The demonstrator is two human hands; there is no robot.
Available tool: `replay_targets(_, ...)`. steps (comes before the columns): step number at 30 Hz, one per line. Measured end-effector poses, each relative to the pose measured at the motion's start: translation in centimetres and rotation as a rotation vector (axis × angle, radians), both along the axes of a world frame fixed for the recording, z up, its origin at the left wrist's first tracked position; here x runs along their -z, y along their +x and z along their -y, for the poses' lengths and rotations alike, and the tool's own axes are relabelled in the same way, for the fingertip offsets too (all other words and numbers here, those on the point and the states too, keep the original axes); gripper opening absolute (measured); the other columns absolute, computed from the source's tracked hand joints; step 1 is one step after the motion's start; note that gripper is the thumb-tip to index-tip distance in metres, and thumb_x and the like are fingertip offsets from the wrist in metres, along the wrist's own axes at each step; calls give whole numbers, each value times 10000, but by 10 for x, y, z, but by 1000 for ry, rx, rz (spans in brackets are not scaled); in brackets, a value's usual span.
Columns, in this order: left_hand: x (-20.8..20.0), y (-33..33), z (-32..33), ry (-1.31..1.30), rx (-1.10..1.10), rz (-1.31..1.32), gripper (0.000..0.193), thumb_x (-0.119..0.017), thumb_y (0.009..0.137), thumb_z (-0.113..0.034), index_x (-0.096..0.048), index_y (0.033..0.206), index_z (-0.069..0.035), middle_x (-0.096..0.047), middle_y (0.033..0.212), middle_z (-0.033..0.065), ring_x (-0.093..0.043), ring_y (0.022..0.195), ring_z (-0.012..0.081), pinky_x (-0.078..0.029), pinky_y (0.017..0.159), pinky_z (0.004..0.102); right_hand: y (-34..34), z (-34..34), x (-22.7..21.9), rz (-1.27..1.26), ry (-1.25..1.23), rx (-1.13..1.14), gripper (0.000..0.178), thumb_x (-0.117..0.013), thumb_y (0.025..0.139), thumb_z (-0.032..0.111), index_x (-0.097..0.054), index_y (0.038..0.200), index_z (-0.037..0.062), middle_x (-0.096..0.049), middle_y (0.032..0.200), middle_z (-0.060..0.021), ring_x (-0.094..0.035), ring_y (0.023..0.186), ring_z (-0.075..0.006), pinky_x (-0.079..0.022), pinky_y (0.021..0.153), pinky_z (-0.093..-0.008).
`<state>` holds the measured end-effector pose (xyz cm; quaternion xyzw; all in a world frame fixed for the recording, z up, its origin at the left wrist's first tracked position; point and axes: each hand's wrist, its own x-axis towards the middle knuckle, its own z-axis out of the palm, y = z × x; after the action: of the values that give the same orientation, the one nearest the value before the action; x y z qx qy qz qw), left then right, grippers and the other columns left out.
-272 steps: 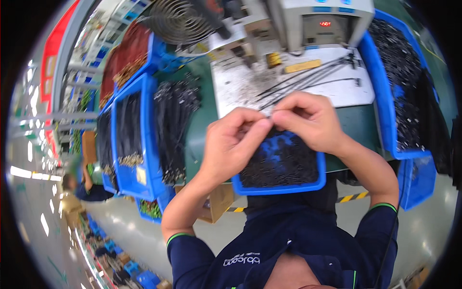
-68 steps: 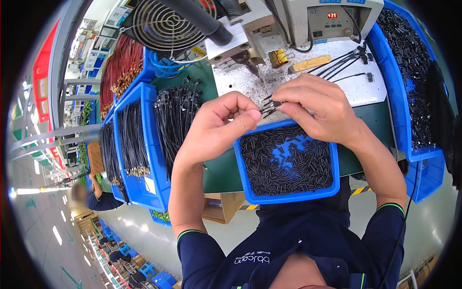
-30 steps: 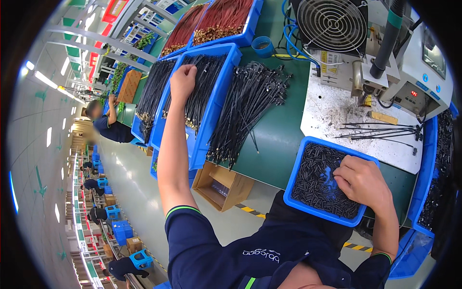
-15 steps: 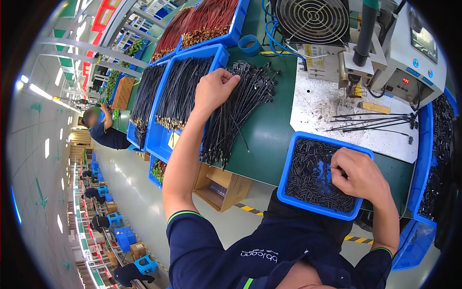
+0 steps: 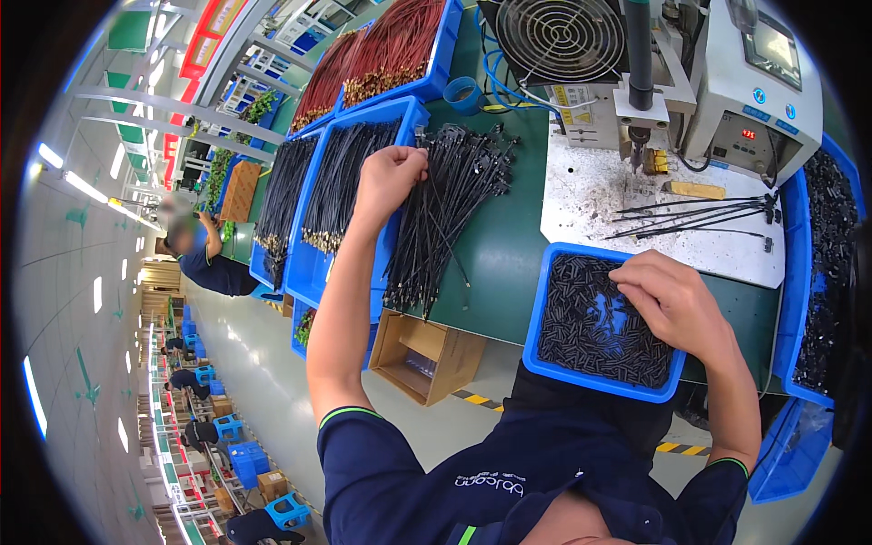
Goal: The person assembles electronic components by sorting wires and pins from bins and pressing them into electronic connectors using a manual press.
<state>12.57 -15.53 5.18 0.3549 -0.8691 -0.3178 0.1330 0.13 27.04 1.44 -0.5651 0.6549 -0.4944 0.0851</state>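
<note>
My left hand [image 5: 389, 189] is closed, thumb and fingers pressed together, at the left edge of a loose pile of black cables [image 5: 459, 173] on the bench. Whether a cable end sits in that pinch is hard to see. Over the right part of a blue tray [image 5: 536, 329], my right hand [image 5: 674, 298] holds its thumb and fingertips together. Many short black tube pieces [image 5: 590, 359] fill the tray, and its blue bottom shows through in the middle. Anything between the right fingertips is too small to make out.
A press [image 5: 640, 100] with a fan [image 5: 559, 38] and a control box [image 5: 758, 118] stands behind a white plate [image 5: 568, 213] holding several finished-looking cables [image 5: 690, 218]. Blue bins of black cables [image 5: 350, 173] and red cables [image 5: 391, 45] line the left. Another bin [image 5: 795, 300] is right.
My right hand has lifted out of the tube pieces to above the tray, fingertips toward its far side. My left hand has drawn slightly left across the cable pile. The view has shifted a little.
</note>
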Motion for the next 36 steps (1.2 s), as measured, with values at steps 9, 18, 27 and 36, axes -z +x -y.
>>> replay_targets(9, -41, 9, -18, 380, 7, -191, 282, -689, 967, -125, -612, 1192, 27, -723, 971, 60, -682, 819, 119, -560, 752, 257, 2, -2, -1, 18, -38, 32, 96, -721, 881, 8, -705, 974, -10, -713, 877, -149, -699, 791, -320, -558, 706, -383)
replay_targets(18, -84, 14, -126, 378, 321, -149, 199, -655, 972, -71, -645, 1150, 16, -686, 970, 47, -625, 786, 81, -550, 669, 237, 0, -7, -3, 166, -138, 68, 116, -728, 873, -20, -709, 987, -11, -710, 918, -122, -677, 764, -249, -536, 665, -332)
replay_targets(27, -44, -3, -213, 25, 790, -94, 157, -713, 942, -16, -703, 1095, 18, -708, 951, 73, -712, 820, 122, -579, 722, 256, -7, -15, -3, 616, -291, 32, 136, -717, 930, -5, -716, 1066, 2, -705, 1027, -73, -631, 802, -71, -486, 616, -206)
replay_targets(36, -20, -17, -235, 344, 626, -131, 156, -700, 958, -48, -694, 1098, 22, -714, 941, 99, -708, 772, 135, -574, 675, 273, -6, -23, -4, 721, -325, 52, 145, -706, 955, 18, -702, 1098, 0, -689, 1058, -66, -627, 873, -68, -500, 666, -191)
